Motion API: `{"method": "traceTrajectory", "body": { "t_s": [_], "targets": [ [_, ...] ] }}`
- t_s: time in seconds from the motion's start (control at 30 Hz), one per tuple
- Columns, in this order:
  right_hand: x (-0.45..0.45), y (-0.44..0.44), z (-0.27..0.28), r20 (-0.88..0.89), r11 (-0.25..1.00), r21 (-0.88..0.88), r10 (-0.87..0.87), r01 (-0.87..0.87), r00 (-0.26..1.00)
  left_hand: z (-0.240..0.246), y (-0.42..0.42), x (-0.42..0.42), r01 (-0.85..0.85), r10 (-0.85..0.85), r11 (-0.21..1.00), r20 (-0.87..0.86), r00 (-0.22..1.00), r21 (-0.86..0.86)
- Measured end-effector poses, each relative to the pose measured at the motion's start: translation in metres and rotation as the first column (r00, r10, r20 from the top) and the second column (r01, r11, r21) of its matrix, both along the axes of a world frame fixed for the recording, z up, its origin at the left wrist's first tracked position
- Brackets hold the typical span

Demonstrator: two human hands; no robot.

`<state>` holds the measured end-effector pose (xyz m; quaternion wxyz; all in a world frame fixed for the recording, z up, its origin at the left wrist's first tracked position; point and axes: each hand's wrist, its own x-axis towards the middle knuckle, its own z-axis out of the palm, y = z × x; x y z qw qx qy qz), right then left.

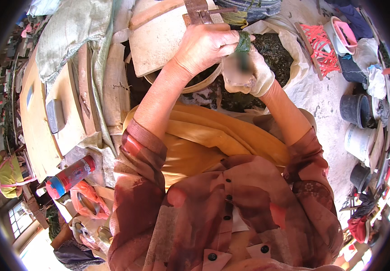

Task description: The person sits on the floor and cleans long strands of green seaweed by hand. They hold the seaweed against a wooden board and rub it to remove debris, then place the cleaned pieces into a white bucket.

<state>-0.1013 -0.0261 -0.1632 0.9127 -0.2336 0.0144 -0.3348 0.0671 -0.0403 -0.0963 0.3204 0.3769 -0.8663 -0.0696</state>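
Observation:
My left hand [208, 47], bare, has its fingertips closed on a dark green, wet-looking strip [243, 42], which looks like a leaf or seaweed. My right hand [254, 73], in a whitish glove that leaves some fingers bare, is closed around the lower part of the same strip. Both hands touch it above a round tub [203, 83] with a pale rim. A blurred patch hides what lies between the right fingers. Behind the left hand stands a pale board [157, 40] with a rusty metal clamp-like fitting [198, 12] at its top.
A white sack [298, 64] of dark green material stands beyond my right hand. A striped bucket [259, 6] is at the top. Wooden boards [34, 115] and a red-and-blue bottle [71, 176] lie left. Black buckets [354, 110] and a red woven item [320, 47] stand right.

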Motion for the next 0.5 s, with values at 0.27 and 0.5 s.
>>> {"method": "traceTrajectory", "body": {
  "t_s": [0.27, 0.5],
  "targets": [
    [0.001, -0.011, 0.037, -0.577, 0.766, -0.513, -0.642, 0.387, 0.505, 0.005, 0.007, -0.003, -0.403, 0.403, 0.914, 0.191, 0.895, -0.04],
    [-0.016, -0.025, 0.0, -0.45, 0.466, -0.883, -0.874, 0.052, 0.183, -0.016, 0.0, -0.011, -0.183, 0.188, 0.981, -0.096, 0.977, 0.058]
  ]
}}
